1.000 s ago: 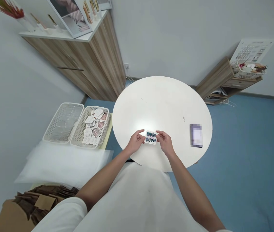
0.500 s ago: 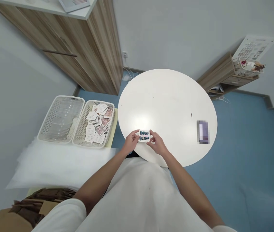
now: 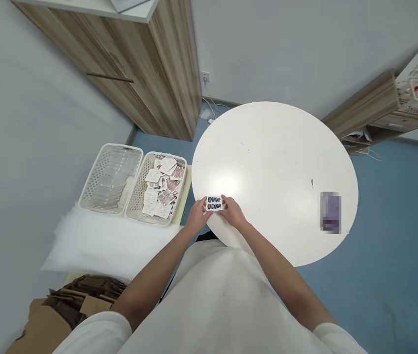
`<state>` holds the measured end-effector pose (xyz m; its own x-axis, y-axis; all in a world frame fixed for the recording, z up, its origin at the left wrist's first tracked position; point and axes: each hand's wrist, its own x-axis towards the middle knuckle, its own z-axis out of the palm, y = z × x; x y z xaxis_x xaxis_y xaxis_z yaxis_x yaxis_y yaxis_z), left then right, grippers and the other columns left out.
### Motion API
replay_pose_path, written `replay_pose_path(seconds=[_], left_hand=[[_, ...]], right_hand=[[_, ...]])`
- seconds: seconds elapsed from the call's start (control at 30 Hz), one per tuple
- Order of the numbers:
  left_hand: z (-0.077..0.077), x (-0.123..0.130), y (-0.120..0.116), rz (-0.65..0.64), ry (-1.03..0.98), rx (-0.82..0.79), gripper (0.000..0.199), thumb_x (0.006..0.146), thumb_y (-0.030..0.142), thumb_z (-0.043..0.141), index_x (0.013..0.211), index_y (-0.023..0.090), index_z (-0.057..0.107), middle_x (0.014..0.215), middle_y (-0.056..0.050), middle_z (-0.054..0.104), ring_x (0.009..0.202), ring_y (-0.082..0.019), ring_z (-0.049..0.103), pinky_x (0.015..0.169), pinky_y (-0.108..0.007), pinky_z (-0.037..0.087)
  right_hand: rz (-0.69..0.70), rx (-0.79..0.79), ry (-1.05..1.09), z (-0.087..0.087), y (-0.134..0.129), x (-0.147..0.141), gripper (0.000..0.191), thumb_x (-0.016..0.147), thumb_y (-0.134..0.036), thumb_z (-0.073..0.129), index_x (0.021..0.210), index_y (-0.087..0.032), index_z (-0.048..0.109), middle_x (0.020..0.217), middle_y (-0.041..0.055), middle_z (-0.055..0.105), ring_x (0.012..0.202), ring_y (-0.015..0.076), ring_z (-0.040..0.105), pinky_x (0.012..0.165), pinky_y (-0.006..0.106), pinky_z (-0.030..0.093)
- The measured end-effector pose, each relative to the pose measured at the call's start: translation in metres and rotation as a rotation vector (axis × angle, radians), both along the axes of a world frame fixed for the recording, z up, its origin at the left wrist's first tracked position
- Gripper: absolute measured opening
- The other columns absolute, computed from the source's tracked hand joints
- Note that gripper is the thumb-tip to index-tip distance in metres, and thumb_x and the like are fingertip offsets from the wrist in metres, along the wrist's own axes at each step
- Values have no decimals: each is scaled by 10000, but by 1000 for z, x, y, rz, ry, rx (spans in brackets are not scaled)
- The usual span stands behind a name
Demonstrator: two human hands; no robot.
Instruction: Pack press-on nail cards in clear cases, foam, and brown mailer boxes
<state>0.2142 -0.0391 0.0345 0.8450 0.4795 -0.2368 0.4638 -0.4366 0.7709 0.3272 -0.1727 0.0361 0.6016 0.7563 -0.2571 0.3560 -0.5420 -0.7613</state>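
Observation:
A small white card of press-on nails (image 3: 214, 203), with two rows of dark, shiny blue-green and purple nails, is held up over the near left edge of the round white table (image 3: 267, 147). My left hand (image 3: 198, 215) pinches its left end between thumb and fingers. On the opposite end, my right hand (image 3: 233, 211) grips it the same way. The nail side faces up towards me.
Left of the table stand a white basket (image 3: 143, 179) of similar cards and another basket (image 3: 100, 147) of clear plastic pieces. White sheets (image 3: 113, 246) and brown paper bags (image 3: 42, 322) lie nearer me. A blurred purple item (image 3: 331, 211) rests at the table's right.
My view has turned left, so the surroundings sit further right. Both hands still hold the card, now tilted slightly differently, and its nails show more purple shine.

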Motion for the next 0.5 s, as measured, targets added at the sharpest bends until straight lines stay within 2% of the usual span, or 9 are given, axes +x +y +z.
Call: replay_pose_path(seconds=[0.13, 0.27, 0.4, 0.5], left_hand=[[-13, 0, 3, -16, 51, 56, 530, 718, 256, 576, 1218, 174, 422, 934, -73, 512, 782, -191, 514, 719, -328, 430], [-18, 2, 3, -24, 65, 145, 515, 730, 254, 559, 1217, 171, 413, 999, -98, 494, 898, -232, 511, 758, -346, 426], [-17, 0, 0, -30, 96, 248, 517, 752, 274, 523, 1235, 161, 376, 1038, -108, 481, 950, -237, 502, 769, -344, 434], [-14, -9, -6, -67, 78, 344, 513, 778, 303, 487, 1248, 146, 355, 1096, -119, 492, 1028, -245, 470, 839, -360, 404]], right_hand=[[24, -74, -58, -14, 9, -2, 549, 699, -243, 599, 1212, -253, 404, 924, 41, 515, 801, 182, 506, 618, 290, 429], [15, -115, -178, -20, 15, -6, 560, 710, -238, 591, 1231, -255, 387, 931, 65, 521, 851, 213, 500, 595, 288, 410], [47, -170, -220, -18, 13, -9, 608, 734, -287, 564, 1285, -226, 315, 1003, 85, 513, 889, 220, 496, 644, 306, 425], [91, -154, -248, -12, 5, -16, 587, 750, -326, 536, 1281, -199, 321, 1118, 101, 488, 988, 230, 463, 763, 341, 413]])
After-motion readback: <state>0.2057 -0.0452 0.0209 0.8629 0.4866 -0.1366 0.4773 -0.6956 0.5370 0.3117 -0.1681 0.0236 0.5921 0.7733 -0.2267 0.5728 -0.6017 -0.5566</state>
